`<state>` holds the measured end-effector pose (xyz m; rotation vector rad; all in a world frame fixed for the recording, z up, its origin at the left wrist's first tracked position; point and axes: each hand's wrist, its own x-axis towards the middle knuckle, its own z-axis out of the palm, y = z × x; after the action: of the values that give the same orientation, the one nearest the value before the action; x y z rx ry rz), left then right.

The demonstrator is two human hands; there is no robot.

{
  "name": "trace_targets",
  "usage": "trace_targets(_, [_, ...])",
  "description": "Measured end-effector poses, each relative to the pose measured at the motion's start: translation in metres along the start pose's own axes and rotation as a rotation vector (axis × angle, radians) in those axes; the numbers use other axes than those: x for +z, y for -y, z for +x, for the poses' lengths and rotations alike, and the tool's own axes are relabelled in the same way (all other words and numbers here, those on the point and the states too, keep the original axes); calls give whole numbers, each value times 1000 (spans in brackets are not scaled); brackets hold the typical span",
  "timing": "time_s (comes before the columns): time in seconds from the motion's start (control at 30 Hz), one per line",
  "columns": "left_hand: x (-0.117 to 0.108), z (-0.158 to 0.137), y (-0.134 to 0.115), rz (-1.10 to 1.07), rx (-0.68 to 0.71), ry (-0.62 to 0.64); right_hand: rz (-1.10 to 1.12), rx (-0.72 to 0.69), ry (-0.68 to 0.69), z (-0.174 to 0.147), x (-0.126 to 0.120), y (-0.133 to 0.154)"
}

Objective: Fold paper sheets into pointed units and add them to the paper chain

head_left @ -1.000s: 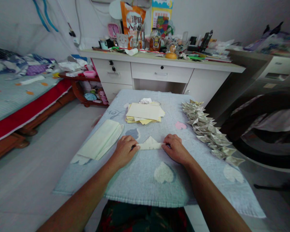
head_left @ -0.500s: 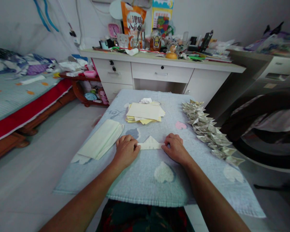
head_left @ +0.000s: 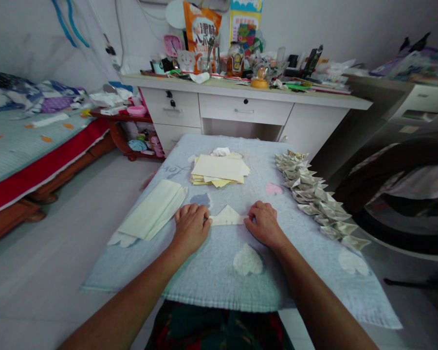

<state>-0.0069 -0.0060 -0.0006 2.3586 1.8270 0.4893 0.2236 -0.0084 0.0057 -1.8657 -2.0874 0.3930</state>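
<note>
Between left hand and right hand lies folded paper, pinched at both ends.

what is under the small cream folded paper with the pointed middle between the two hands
Pale blue heart-patterned cloth shows in front of and behind the small cream folded paper. The patch directly beneath is covered. The left hand and right hand hide the paper's ends.

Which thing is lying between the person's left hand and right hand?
In the head view, a small folded paper with a pointed middle lies between the left hand and the right hand, one end held at each.
</note>
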Motion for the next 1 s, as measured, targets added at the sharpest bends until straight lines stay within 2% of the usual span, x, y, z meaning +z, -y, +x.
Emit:
trace_targets(0.2, [1, 0, 1, -45, -15, 23, -2, -3, -1, 0, 1, -1])
trace_targets(0.53, [-1, 4, 7, -171, -127, 39, -2, -4, 14, 0, -1, 0])
trace_targets(0.7, [-2, 5, 10, -184, -98, 77, 8, -7, 5, 0, -1, 1])
trace_targets(1.0, [1, 2, 7, -100, -66, 29, 21, -4, 13, 0, -1, -1])
